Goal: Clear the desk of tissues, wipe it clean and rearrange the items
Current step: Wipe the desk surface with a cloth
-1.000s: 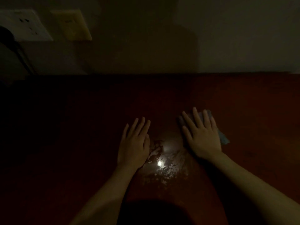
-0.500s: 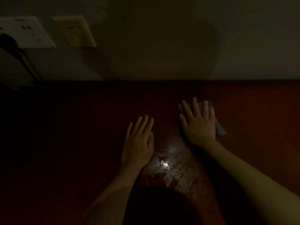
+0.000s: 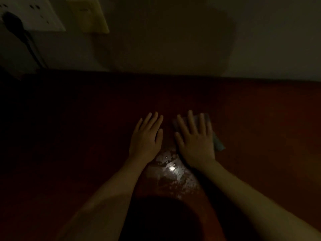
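Note:
The scene is very dim. My right hand [image 3: 195,140] lies flat with fingers spread on a bluish-grey cloth [image 3: 218,144], pressing it onto the dark red-brown desk [image 3: 260,127]. Only the cloth's edges show, beyond my fingertips and to the right of my palm. My left hand [image 3: 146,138] rests flat on the bare desk just left of it, fingers together, holding nothing. Between my wrists a wet, shiny patch [image 3: 171,171] reflects a bright spot of light. No tissues are visible.
The desk's far edge meets a pale wall. On the wall at upper left are a white socket plate [image 3: 34,13] with a black plug and cable [image 3: 22,33], and a yellowish plate [image 3: 90,14]. A dark rounded shadow [image 3: 161,220] covers the near desk.
My right hand slid the cloth away from me, then leftward toward my left hand. The left hand stayed flat in place. The view tilted, so the wet patch sits nearer my wrists.

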### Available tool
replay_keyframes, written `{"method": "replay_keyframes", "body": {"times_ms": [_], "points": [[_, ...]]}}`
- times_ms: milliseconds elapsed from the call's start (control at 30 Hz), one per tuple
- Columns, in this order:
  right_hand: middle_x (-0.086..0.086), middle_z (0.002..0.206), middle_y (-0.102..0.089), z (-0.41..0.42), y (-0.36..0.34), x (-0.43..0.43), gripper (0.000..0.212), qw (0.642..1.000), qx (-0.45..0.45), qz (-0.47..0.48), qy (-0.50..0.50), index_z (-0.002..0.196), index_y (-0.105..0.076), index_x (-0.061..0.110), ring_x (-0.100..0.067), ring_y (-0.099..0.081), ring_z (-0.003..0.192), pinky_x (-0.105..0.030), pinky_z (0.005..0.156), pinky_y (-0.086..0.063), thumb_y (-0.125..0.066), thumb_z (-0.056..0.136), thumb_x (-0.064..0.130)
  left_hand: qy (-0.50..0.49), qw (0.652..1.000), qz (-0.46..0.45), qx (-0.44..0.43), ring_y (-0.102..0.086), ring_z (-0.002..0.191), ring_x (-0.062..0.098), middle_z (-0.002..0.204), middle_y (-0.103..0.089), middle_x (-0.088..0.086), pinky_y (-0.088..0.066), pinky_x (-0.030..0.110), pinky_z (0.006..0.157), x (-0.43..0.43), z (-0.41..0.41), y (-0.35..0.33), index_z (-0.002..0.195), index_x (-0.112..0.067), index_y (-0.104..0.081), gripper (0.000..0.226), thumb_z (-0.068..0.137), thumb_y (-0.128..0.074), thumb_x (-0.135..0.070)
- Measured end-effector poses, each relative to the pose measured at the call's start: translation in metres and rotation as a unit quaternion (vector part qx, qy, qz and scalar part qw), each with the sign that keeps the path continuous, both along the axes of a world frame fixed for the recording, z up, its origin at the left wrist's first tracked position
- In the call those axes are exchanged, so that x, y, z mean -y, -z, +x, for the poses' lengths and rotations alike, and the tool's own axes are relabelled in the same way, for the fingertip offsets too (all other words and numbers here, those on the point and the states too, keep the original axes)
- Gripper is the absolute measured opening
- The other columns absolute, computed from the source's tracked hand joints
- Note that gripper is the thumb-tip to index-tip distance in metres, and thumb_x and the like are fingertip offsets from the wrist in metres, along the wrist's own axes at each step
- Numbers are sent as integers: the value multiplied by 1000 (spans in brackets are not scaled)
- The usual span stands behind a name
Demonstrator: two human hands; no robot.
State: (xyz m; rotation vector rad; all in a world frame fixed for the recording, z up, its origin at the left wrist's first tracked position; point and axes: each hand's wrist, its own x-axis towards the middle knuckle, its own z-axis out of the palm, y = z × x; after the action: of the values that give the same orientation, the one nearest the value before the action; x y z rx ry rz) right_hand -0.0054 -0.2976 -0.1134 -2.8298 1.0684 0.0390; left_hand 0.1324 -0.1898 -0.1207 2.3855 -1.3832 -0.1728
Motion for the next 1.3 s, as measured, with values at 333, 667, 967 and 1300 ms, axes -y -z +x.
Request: {"method": "replay_keyframes", "body": {"times_ms": [333, 667, 967, 1300], "points": [[-2, 157, 15, -19, -5, -40, 65, 990, -4, 5, 141, 151, 5, 36, -33, 19, 144, -48, 117, 12, 4, 90, 60, 0, 999, 48, 0, -3, 147, 8, 157, -11, -8, 4, 29, 120, -82, 9, -7, 152, -24, -21, 63, 95, -6, -47], [-2, 160, 5, -85, -12, -80, 62, 995, -33, -5, 95, 151, 0, 38, -31, 7, 147, -46, 118, 1, 7, 93, 59, 26, 998, 59, 9, 4, 149, 10, 162, -6, -3, 11, 30, 118, -81, 9, -8, 154, -23, -10, 74, 86, 11, -44], [-4, 158, -18, -72, -13, -174, 54, 998, -42, -7, -43, 152, -16, 33, -33, -9, 146, -49, 114, -10, -14, 101, 53, 49, 996, 66, 36, -6, 149, 13, 161, -16, -1, 5, 30, 118, -117, 3, -7, 153, -21, -18, 68, 92, 3, -41], [-6, 159, -10, -42, -4, -201, 57, 999, -2, -7, 41, 152, -12, 34, -37, -4, 146, -52, 115, -6, -12, 99, 55, 53, 997, 48, 27, -12, 148, 15, 159, -23, 2, 0, 32, 119, -132, -1, -6, 152, -16, -26, 70, 92, 1, -39]]}}
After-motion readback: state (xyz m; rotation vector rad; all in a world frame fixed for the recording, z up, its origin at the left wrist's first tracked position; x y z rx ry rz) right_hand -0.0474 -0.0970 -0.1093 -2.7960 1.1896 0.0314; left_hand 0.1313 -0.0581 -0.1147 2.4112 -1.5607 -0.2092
